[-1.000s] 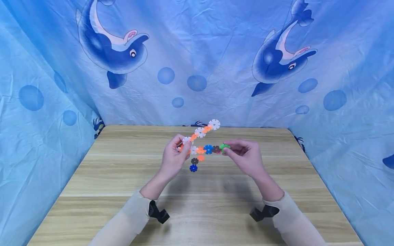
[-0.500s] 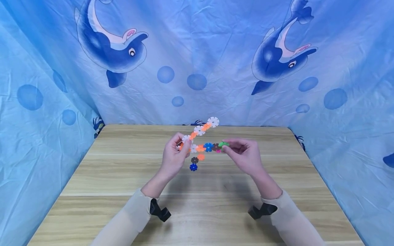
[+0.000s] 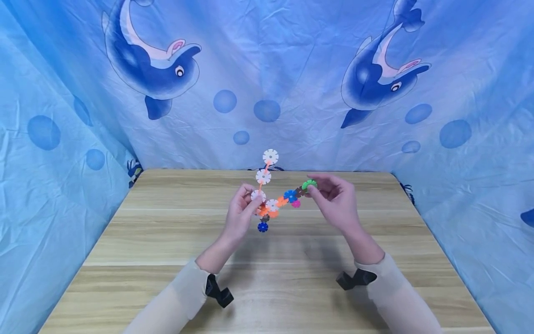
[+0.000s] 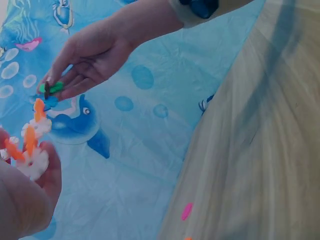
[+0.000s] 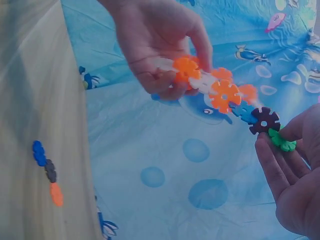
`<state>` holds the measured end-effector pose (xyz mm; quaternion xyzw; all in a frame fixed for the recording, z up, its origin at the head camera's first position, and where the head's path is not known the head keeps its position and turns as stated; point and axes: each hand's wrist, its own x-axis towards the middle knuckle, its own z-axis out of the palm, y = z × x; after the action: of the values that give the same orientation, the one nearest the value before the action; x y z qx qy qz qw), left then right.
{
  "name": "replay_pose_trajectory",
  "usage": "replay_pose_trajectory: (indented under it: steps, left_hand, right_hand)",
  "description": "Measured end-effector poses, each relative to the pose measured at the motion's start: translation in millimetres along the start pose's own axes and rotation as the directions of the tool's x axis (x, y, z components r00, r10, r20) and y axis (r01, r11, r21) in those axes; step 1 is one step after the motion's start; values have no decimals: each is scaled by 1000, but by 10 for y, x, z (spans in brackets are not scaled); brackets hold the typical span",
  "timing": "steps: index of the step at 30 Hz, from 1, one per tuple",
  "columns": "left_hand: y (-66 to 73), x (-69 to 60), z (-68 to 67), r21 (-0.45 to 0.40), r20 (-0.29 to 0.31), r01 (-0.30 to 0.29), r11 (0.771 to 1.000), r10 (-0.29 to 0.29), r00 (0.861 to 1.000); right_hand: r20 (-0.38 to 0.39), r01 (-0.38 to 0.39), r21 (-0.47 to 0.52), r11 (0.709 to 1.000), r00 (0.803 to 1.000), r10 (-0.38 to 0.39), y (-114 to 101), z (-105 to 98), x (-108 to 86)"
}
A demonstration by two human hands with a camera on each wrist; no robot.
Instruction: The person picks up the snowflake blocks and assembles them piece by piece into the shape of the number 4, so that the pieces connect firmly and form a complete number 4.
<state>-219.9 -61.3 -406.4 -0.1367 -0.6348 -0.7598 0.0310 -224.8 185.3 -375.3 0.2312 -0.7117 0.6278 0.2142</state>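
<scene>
My left hand (image 3: 239,214) pinches a chain of interlocking snowflake discs at a white disc (image 3: 258,196) where two branches meet. One branch of white discs (image 3: 263,176) and orange discs rises away from me. The other runs right through white, orange, blue (image 3: 290,196) and brown discs (image 5: 264,121) to a green disc (image 3: 309,185). My right hand (image 3: 335,202) pinches that green disc between thumb and fingers. In the right wrist view the green disc (image 5: 282,140) meets the brown disc's edge. Left-hand fingers hide part of the joint.
On the wooden table (image 3: 267,287) below the chain lie a blue disc (image 3: 263,227), a dark grey disc (image 3: 264,218) and an orange disc (image 5: 56,194) in a row. A pink disc (image 3: 295,204) lies to their right. A blue dolphin-print curtain (image 3: 267,69) surrounds the table.
The white-and-orange branch has swung from slanting right to nearly upright. My right hand has risen, lifting the green end so that the branch slopes up. More of the pink disc shows.
</scene>
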Motion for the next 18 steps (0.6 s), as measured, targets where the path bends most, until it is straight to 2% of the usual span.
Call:
replay_pose_trajectory:
  steps: [5, 8, 11, 18]
  left_hand:
    - [-69, -56, 57, -121, 126, 49, 991, -34, 991]
    - [-101, -73, 95, -181, 177, 73, 981, -41, 983]
    - [-127, -84, 122, -173, 178, 88, 981, -57, 982]
    - [-159, -102, 133, -106, 126, 146, 984, -132, 983]
  right_hand:
    - [10, 25, 14, 1000, 1000, -25, -79, -1, 80]
    - [21, 16, 6, 1000, 1000, -17, -124, 19, 113]
    - [28, 11, -8, 1000, 1000, -11, -158, 54, 138]
    - [63, 16, -72, 997, 998, -11, -199, 119, 172]
